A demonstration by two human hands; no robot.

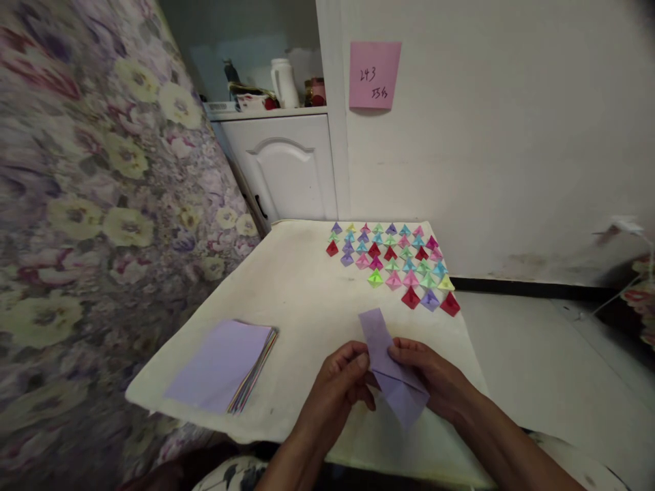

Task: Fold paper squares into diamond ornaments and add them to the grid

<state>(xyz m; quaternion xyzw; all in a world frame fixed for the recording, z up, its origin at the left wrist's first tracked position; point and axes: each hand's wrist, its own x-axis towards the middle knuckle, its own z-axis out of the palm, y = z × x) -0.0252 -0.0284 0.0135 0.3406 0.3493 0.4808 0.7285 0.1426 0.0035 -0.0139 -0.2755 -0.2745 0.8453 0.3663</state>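
A partly folded sheet of purple paper (391, 372) is held over the near edge of a small cream table (301, 293). My left hand (340, 382) pinches its left side with thumb and fingers closed. My right hand (434, 375) grips its right side, fingers closed on the fold. A strip of the paper sticks up and away from the hands, and a pointed corner hangs down toward me.
A stack of coloured paper squares (225, 368), purple on top, lies at the table's near left. Several small folded paper pieces (396, 262) sit in rows at the far right. A floral cover (92, 204) rises on the left; a white cabinet (281, 164), a pink note (373, 73) on the wall and white floor (537, 361) lie beyond.
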